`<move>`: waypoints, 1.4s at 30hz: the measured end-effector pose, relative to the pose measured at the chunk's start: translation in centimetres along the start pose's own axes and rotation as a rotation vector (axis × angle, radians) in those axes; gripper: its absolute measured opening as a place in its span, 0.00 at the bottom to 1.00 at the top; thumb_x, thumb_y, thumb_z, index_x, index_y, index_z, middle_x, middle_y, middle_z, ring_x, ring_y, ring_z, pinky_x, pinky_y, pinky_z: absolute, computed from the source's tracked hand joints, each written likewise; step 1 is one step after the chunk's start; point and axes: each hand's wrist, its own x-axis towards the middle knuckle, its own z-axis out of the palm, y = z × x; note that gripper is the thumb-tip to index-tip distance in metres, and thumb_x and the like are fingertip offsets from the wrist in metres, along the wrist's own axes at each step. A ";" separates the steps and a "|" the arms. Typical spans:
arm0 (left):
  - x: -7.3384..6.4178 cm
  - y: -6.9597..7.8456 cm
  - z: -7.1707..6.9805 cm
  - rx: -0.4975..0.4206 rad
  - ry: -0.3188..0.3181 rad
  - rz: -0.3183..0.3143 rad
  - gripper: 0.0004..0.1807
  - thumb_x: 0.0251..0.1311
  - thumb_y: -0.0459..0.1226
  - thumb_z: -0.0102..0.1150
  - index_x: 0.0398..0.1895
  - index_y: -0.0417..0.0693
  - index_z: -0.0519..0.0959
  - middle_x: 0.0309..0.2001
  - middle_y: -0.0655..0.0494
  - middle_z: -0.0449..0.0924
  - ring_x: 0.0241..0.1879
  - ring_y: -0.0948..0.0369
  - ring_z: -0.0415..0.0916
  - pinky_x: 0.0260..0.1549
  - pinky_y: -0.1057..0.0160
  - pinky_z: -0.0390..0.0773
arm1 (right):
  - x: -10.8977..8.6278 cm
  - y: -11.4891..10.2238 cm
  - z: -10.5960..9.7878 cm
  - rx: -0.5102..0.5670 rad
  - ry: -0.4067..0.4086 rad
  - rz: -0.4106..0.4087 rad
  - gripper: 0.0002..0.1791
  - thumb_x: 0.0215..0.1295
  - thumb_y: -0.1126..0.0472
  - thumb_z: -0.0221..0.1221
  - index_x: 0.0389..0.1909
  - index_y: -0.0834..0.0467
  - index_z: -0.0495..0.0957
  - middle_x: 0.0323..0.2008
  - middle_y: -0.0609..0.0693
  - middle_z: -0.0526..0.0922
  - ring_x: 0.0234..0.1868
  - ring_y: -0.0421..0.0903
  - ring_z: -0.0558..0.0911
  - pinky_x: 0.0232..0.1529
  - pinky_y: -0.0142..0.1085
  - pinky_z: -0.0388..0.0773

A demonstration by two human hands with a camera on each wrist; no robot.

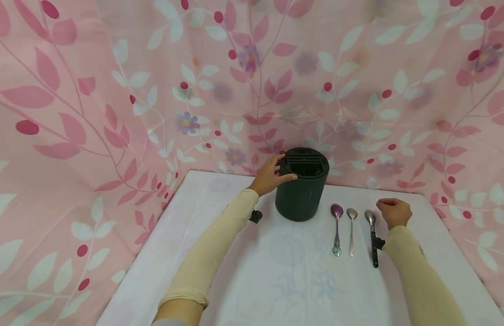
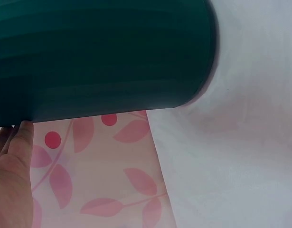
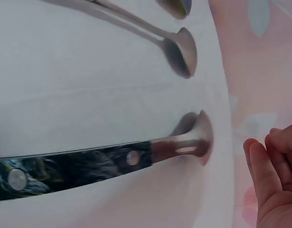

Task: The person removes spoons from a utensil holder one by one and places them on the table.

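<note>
A dark green cylindrical container point(image 1: 298, 199) with a slotted top stands upright at the back of the table. My left hand point(image 1: 270, 175) holds its upper left side, thumb along the front rim and fingers round the side; in the left wrist view, fingertips touch its wall. My right hand point(image 1: 394, 212), loosely curled and holding nothing, hovers just right of a spoon with a black handle point(image 1: 374, 244). Left of that lie a small plain metal spoon point(image 1: 351, 231) and a purplish spoon with an ornate handle point(image 1: 336, 226). All three have their bowls toward the back.
A white cloth covers the table point(image 1: 244, 271). Pink floral fabric point(image 1: 154, 81) hangs behind the table and along its sides, close behind the container. Dark wrist cameras are strapped over both sleeves.
</note>
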 end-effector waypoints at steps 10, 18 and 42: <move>-0.2 0.0 0.0 -0.008 0.000 -0.008 0.56 0.45 0.66 0.66 0.76 0.57 0.55 0.71 0.56 0.55 0.66 0.53 0.65 0.60 0.57 0.71 | -0.7 -4.8 -0.3 0.089 -0.085 -0.223 0.23 0.66 0.52 0.62 0.51 0.67 0.79 0.28 0.35 0.83 0.30 0.28 0.82 0.35 0.21 0.78; 0.0 -0.2 0.1 -0.006 0.002 0.004 0.55 0.46 0.65 0.66 0.76 0.57 0.55 0.71 0.56 0.55 0.66 0.52 0.65 0.60 0.57 0.71 | -1.9 -10.1 -0.4 0.366 -0.232 -0.328 0.22 0.64 0.62 0.64 0.51 0.76 0.75 0.29 0.44 0.87 0.32 0.38 0.87 0.38 0.26 0.80; 0.3 -0.5 0.2 0.002 0.016 0.004 0.54 0.46 0.65 0.66 0.75 0.59 0.55 0.71 0.57 0.56 0.65 0.55 0.66 0.60 0.57 0.71 | -7.4 -19.4 3.7 0.188 -0.487 -0.466 0.17 0.65 0.61 0.63 0.45 0.73 0.81 0.37 0.61 0.86 0.32 0.51 0.87 0.34 0.36 0.84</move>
